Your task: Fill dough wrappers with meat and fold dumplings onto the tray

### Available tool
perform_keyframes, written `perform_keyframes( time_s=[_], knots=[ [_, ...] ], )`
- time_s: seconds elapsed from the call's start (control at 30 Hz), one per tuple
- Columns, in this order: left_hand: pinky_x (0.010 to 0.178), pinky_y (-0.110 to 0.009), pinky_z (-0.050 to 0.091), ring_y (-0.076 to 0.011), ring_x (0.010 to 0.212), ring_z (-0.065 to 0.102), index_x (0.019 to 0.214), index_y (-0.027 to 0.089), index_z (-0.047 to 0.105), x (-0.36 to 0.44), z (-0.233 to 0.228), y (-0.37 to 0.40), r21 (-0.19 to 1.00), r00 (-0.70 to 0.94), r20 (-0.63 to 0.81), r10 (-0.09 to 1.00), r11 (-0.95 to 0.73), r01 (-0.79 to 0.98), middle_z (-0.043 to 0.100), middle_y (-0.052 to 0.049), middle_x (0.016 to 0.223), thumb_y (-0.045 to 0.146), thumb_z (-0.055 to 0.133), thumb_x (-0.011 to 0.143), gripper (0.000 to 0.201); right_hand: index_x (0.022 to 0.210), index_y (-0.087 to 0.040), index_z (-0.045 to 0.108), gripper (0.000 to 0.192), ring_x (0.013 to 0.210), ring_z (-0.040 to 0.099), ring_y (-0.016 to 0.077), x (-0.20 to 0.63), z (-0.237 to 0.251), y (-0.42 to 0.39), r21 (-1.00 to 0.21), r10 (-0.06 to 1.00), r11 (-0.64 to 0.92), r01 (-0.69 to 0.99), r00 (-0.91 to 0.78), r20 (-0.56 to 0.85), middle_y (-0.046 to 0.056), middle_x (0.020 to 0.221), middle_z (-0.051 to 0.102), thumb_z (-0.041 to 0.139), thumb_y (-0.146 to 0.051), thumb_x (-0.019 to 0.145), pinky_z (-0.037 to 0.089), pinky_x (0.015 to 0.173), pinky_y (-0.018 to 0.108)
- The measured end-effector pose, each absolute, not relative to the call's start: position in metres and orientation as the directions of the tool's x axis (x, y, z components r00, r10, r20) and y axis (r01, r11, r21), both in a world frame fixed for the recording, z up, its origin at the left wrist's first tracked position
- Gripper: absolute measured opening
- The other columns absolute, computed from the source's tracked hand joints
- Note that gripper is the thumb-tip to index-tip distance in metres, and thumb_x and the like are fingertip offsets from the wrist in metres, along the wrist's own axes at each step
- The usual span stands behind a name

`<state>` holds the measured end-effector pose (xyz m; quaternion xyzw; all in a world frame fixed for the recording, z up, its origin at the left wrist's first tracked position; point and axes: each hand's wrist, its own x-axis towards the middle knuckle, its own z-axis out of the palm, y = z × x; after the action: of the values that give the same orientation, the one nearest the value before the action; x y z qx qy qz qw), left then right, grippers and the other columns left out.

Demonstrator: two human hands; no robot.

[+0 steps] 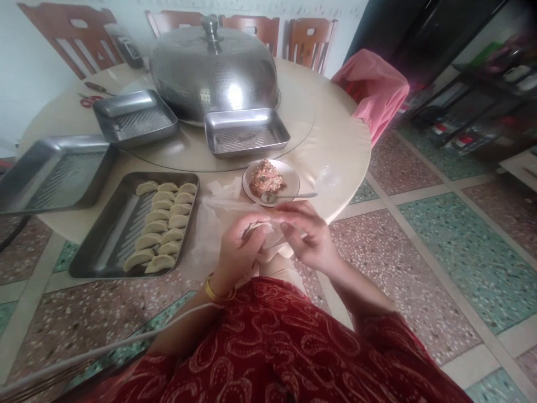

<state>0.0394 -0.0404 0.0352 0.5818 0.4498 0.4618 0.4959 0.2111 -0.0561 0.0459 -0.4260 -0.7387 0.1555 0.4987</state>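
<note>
My left hand (245, 243) curls around a pale dumpling (263, 226), thumb on the near side and fingers behind it. Against the dumpling's right end are the fingertips of my right hand (308, 232), thumb and forefinger bent together. My fingers cover much of the dumpling, so its seam cannot be made out. Just beyond my hands stands a white plate (292, 174) with a mound of minced filling (267, 178) and a metal spoon (296, 196) resting in it. Left of my hands, a metal tray (111, 229) holds several folded dumplings (170, 215) in rows.
Thin wrinkled sheeting (207, 224) lies between tray and plate. Farther back are more metal trays (247, 148) and a large domed steel lid (213, 73). Red-handled scissors (87, 101) lie at the left. Wooden chairs (312, 42) and a pink-draped chair (377, 84) surround the round table (335, 120).
</note>
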Motion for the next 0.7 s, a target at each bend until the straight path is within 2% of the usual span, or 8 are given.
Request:
perform_keyframes(
  time_s=[0.1, 0.27, 0.6, 0.7],
  knots=[
    [0.05, -0.019, 0.044, -0.007, 0.048, 0.05, 0.091, 0.02, 0.064, 0.037, 0.031, -0.039, 0.993, 0.169, 0.095, 0.981, -0.105, 0.051, 0.06, 0.005, 0.065, 0.025, 0.061, 0.085, 0.009, 0.105, -0.028, 0.068, 0.022, 0.107, 0.065, 0.0229, 0.216, 0.044, -0.058, -0.692, 0.806, 0.533, 0.487, -0.043, 0.591, 0.003, 0.11, 0.069, 0.061, -0.016, 0.087, 0.058, 0.089, 0.049],
    [0.051, -0.02, 0.044, -0.0079, 0.05, 0.05, 0.093, 0.02, 0.063, 0.038, 0.031, -0.038, 0.994, 0.212, 0.085, 0.973, -0.097, 0.044, 0.058, 0.005, 0.065, 0.028, 0.058, 0.088, 0.01, 0.095, -0.025, 0.069, 0.011, 0.106, 0.066, 0.0218, 0.216, 0.036, -0.06, -0.774, 0.884, 0.433, 0.461, -0.05, 0.465, 0.004, 0.109, 0.069, 0.068, -0.021, 0.085, 0.058, 0.091, 0.047],
    [0.055, -0.021, 0.045, -0.0092, 0.056, 0.054, 0.1, 0.021, 0.065, 0.036, 0.026, -0.037, 0.988, 0.271, 0.051, 0.961, -0.088, 0.126, 0.066, 0.001, 0.078, 0.031, 0.06, 0.087, 0.017, 0.094, -0.024, 0.071, 0.014, 0.102, 0.066, 0.0204, 0.212, 0.032, -0.059, -0.722, 0.864, 0.458, 0.518, -0.068, 0.499, 0.004, 0.105, 0.07, 0.065, -0.016, 0.085, 0.059, 0.086, 0.042],
    [0.054, -0.02, 0.045, -0.0094, 0.054, 0.053, 0.103, 0.021, 0.065, 0.036, 0.026, -0.036, 0.984, 0.292, 0.04, 0.956, -0.088, 0.153, 0.063, 0.002, 0.072, 0.031, 0.06, 0.088, 0.019, 0.092, -0.024, 0.072, 0.013, 0.101, 0.066, 0.0196, 0.212, 0.032, -0.059, -0.732, 0.864, 0.459, 0.503, -0.06, 0.5, 0.004, 0.104, 0.07, 0.064, -0.016, 0.086, 0.059, 0.086, 0.04]
  ],
)
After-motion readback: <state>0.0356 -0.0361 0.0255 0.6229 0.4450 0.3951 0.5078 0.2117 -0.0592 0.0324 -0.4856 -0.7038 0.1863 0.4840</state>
